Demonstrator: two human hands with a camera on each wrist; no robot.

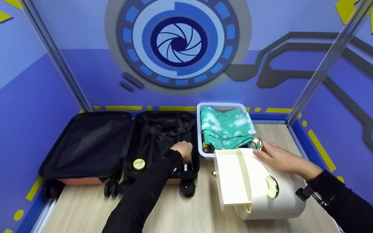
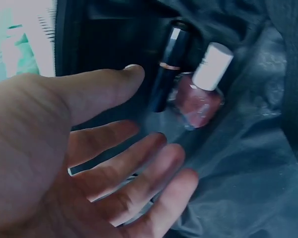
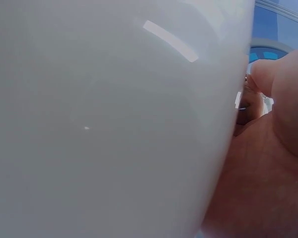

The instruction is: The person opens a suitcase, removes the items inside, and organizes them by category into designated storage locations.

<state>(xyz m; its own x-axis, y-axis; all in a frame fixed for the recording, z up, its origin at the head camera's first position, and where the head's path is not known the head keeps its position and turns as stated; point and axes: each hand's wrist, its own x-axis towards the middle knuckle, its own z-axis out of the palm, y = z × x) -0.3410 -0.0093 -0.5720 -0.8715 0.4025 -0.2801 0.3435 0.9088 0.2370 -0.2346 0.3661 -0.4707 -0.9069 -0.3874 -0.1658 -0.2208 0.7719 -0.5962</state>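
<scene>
My left hand (image 1: 184, 150) is down in the right half of an open black-lined suitcase (image 1: 160, 124). In the left wrist view its fingers are spread and loosely bent, with nothing between them. Just past the thumb tip lie a black lipstick tube (image 2: 171, 64) and a nail polish bottle (image 2: 198, 99) with a white cap, side by side on the lining. My right hand (image 1: 278, 160) grips a cream rounded storage box (image 1: 278, 207) at its far end, by a gold-rimmed opening (image 1: 257, 143); some fingers are hidden. The box's drawer (image 1: 233, 178) is pulled out to the left.
A round yellow-rimmed tin (image 1: 139, 164) lies near the front of the suitcase's right half. Its other half (image 1: 89, 145) lies open to the left. Behind the box, a white basket (image 1: 200, 129) holds folded green-and-white cloth (image 1: 227, 127). Blue panels (image 1: 86, 71) enclose the table.
</scene>
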